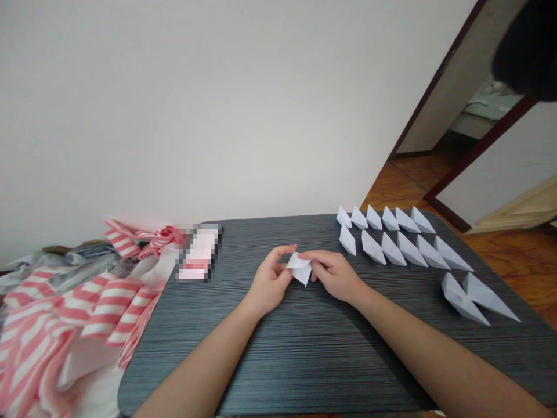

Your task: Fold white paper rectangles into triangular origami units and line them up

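A small white folded paper [300, 269] is held up above the middle of the dark table. My left hand [270, 280] pinches its left side between thumb and fingers. On the opposite side, my right hand [334, 274] grips the paper's upper right edge, fingers closed. The paper has a pointed lower tip and creased faces. Folded white paper boats [409, 249] stand in two rows at the right of the table. A pair of similar boats [465, 299] sits closer to me, touching or nearly so.
A blurred-out phone-like item [198, 252] lies at the table's [187, 354] back left. Red-and-white striped cloth [108, 305] and plastic bags are piled beyond the left edge. A pale wall [243, 116] rises behind; a doorway and wooden floor [509, 261] are at right.
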The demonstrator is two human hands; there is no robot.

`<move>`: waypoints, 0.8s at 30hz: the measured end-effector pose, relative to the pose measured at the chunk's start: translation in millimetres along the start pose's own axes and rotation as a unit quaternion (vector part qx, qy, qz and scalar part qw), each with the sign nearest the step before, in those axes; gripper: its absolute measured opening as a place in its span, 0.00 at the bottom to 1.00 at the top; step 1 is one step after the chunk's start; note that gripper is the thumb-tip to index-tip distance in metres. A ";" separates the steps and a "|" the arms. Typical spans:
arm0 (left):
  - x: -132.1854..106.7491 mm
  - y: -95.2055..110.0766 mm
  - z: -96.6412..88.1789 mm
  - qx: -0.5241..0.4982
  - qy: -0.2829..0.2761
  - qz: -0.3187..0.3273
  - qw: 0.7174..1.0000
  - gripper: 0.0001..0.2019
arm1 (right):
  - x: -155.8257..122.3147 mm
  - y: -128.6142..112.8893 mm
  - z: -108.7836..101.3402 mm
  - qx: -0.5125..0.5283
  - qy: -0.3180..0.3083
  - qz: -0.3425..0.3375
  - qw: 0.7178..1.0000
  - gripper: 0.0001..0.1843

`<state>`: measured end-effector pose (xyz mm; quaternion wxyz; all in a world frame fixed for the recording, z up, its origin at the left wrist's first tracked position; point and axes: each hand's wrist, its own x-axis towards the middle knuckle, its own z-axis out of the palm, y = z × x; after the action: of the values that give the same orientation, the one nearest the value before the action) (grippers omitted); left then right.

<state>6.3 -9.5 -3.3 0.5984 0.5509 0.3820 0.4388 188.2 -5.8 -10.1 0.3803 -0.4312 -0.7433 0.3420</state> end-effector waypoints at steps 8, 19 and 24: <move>4.9 -1.6 -6.7 -0.109 0.003 -0.107 0.988 0.21 | 0.7 -1.5 -1.9 0.000 0.001 -0.095 0.996 0.19; 3.8 -5.4 -5.6 0.030 -0.030 -0.065 0.997 0.11 | -2.9 -7.7 -1.6 0.050 -0.050 0.038 0.997 0.11; 3.2 -2.8 -4.9 0.036 -0.024 -0.068 0.997 0.12 | -0.6 -10.7 -2.2 0.004 -0.029 0.072 0.997 0.14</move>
<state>3.1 -4.9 -6.5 0.6155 0.5550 0.4198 0.3699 186.2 -10.2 -0.3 0.3346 -0.4716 -0.7197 0.3843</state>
